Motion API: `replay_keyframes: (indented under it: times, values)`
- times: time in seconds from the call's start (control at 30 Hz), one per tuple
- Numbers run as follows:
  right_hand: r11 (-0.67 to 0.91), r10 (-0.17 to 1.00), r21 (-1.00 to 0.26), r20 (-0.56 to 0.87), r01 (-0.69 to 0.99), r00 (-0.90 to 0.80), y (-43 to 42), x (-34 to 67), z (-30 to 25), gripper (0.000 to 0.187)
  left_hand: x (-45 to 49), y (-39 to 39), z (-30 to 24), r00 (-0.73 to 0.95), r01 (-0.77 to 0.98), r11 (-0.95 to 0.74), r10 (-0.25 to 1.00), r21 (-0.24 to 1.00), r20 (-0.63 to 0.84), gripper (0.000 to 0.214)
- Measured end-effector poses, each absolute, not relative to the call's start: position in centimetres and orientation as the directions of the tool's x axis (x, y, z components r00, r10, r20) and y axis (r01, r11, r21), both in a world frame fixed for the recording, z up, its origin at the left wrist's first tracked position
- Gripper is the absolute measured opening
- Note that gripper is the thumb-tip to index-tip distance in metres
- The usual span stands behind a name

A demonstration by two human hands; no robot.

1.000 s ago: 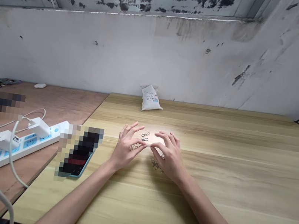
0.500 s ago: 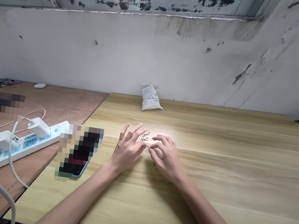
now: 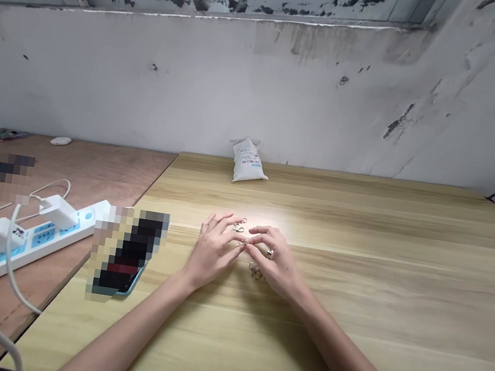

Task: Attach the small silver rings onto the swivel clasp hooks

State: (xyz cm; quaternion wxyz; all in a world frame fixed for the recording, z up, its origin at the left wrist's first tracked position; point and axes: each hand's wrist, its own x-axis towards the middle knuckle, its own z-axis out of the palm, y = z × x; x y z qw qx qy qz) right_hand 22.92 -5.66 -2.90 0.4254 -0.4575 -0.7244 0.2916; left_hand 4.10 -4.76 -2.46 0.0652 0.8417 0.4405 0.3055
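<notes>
My left hand [image 3: 211,248] and my right hand [image 3: 275,263] meet over the light wooden table [image 3: 356,270]. Both pinch a small metal clasp [image 3: 242,242] between thumb and forefinger, the other fingers raised. Two more small metal clasps [image 3: 238,226] lie on the table just beyond the fingertips. A little heap of metal clasps [image 3: 255,272] lies under my right palm, partly hidden. A ring shows on a finger of my right hand.
A small white bag [image 3: 247,161] stands at the table's far edge by the wall. A phone [image 3: 125,254], blurred out, lies left of my left hand. A white power strip [image 3: 20,241] with plugs and cables lies on the brown table to the left.
My hands have drawn closer together and the left fingers have lowered. The clasp stays pinched between both hands. The view has shifted slightly.
</notes>
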Motion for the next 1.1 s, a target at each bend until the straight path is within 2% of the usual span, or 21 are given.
replay_keyframes:
  times: [0.2,0.37,0.7,0.93,1.03,1.1]
  values:
    - [0.388,0.92,-0.845,0.329,0.368,-0.213,-5.52,23.33,-2.9,0.014,4.04,-4.45,-2.31,0.353,0.587,-0.558,0.829,0.587,0.434,0.009]
    - [0.382,0.92,-0.85,0.316,0.363,-0.229,-5.59,23.33,-3.0,0.014,3.94,-4.29,-2.46,0.312,0.548,-0.543,0.838,0.636,0.447,0.011]
    - [0.356,0.922,-0.881,0.278,0.313,-0.268,-5.77,23.35,-2.94,0.015,3.55,-4.04,-2.44,0.376,0.48,-0.616,0.788,0.625,0.487,0.019]
    - [0.331,0.923,-0.902,0.25,0.278,-0.291,-5.88,23.29,-2.55,0.018,3.34,-3.96,-2.18,0.429,0.509,-0.632,0.775,0.585,0.464,0.009]
    - [0.319,0.928,-0.898,0.232,0.302,-0.292,-5.8,23.37,-2.49,0.02,3.33,-4.05,-2.05,0.451,0.584,-0.647,0.761,0.49,0.467,0.01]
    - [0.324,0.929,-0.885,0.229,0.334,-0.292,-5.7,23.38,-2.64,0.021,3.37,-4.1,-2.02,0.489,0.649,-0.677,0.72,0.347,0.492,0.011]
